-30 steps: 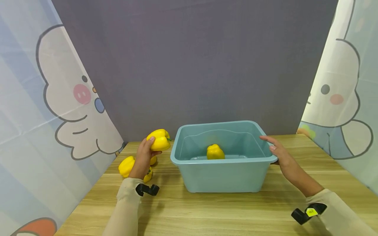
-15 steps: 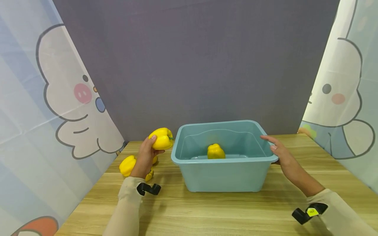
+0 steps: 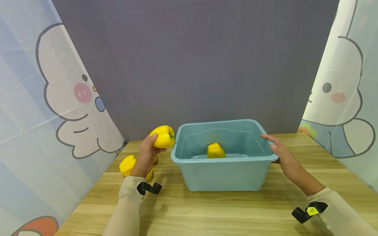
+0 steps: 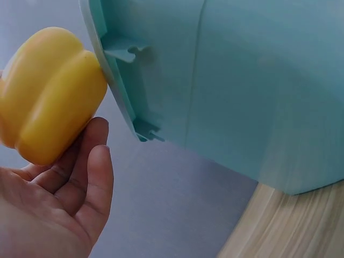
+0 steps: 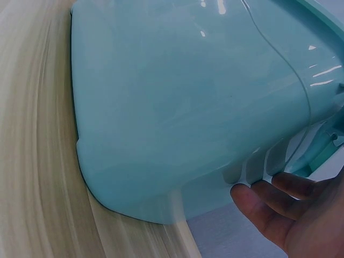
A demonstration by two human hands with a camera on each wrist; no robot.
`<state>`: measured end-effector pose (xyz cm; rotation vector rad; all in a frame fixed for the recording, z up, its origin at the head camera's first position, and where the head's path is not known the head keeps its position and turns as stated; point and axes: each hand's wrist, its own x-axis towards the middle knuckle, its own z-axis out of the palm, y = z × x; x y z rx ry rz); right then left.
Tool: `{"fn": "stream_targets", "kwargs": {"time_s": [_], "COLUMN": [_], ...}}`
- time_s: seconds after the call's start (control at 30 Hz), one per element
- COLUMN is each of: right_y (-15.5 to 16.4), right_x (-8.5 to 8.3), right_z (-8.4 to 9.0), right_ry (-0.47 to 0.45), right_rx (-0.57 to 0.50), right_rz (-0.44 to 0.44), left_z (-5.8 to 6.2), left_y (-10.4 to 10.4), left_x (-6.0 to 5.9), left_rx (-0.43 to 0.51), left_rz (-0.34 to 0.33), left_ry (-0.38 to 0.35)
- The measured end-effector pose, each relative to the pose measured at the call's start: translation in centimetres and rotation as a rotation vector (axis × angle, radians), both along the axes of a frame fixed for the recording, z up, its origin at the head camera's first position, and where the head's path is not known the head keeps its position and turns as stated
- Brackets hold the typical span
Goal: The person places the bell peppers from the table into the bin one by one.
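My left hand (image 3: 145, 156) holds a yellow bell pepper (image 3: 163, 136) just left of the pale blue plastic bin, its green stem toward the rim. In the left wrist view that bell pepper (image 4: 56, 99) appears right against the bin's rim; whether they touch I cannot tell. My right hand (image 3: 282, 157) grips the right rim of the bin (image 3: 221, 175), with fingertips against the outer wall below the rim in the right wrist view. Inside the bin lies another yellow bell pepper (image 3: 216, 151). More yellow bell peppers (image 3: 127, 165) lie on the table, partly hidden by my left hand and wrist.
The wooden table (image 3: 189, 213) carries the bin at its middle. A grey panel (image 3: 200, 65) stands behind it, and curtains with cartoon figures (image 3: 71, 85) flank both sides. Black camera mounts (image 3: 149, 188) sit on both wrists.
My left hand has shifted a little right and up, bringing its bell pepper up to the bin's left rim. My right hand keeps its place on the bin.
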<state>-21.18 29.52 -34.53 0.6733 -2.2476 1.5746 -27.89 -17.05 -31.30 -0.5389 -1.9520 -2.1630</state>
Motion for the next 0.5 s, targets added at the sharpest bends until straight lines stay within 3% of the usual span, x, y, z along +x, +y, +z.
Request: {"fn": "stream_targets", "kwargs": {"time_s": [0.5], "right_y": [0.1], "right_x": [-0.1], "right_z": [0.0], "right_ry": [0.024], "right_rx": [-0.014], "right_rz": [0.022], "left_z": [0.8], "left_y": [1.4], "left_x": [0.7], "left_rx": [0.044], "left_rz": [0.016], "left_ry": [0.05]}}
